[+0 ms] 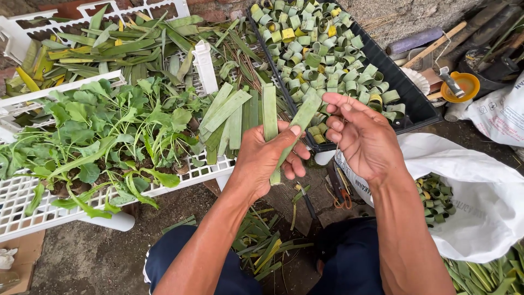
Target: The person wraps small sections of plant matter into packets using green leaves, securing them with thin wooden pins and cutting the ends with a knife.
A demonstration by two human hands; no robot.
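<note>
My left hand (267,158) grips a bundle of flat green leaf strips (243,117), fanned upward, with the thumb pressing one long strip (297,123) that slants to the upper right. My right hand (360,136) is raised beside it, fingers curled near that strip's top end, and pinches a thin pale sliver (339,139) that hangs down. Behind both hands a black tray (406,93) holds several rolled green leaf rings (316,54).
A white plastic crate (33,205) at left holds leafy seedlings (103,136); another behind holds long leaves. A white sack (480,191) with more rings lies at right. Scissors (341,194) and leaf scraps (262,246) lie on the ground by my knees. An orange bowl (464,84) sits far right.
</note>
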